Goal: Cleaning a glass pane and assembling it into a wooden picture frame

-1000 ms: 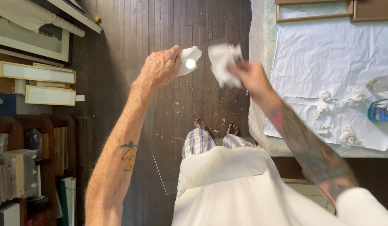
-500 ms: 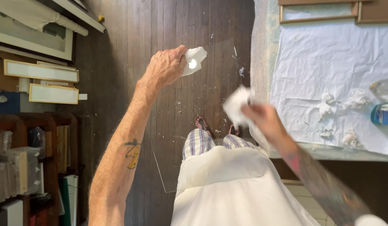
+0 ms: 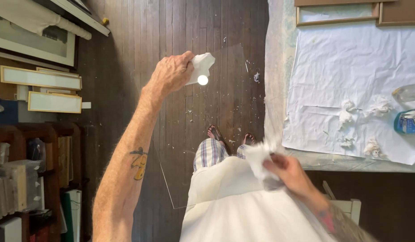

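Glass is what the person holds: a clear glass sheet (image 3: 194,148) stands nearly upright in front of the body, and its faint edges show against the dark wooden floor (image 3: 127,67). The left hand (image 3: 171,74) is raised and its fingers are closed on the upper part of the sheet, with a white paper wad (image 3: 201,65) pressed between the fingers and the glass. A bright round spot of light shines just under this wad. The right hand (image 3: 286,172) is lower, near the white shirt (image 3: 234,210), and it is closed around a crumpled white tissue (image 3: 257,157); it is blurred, so it is not clear whether it touches the glass. To the right stands a table (image 3: 274,89) covered by a wrinkled white paper sheet (image 3: 351,76). Several used paper balls (image 3: 380,107) lie on it, and a blue spray bottle (image 3: 409,121) lies at the right edge. Picture frames (image 3: 41,77) lean at the left side.
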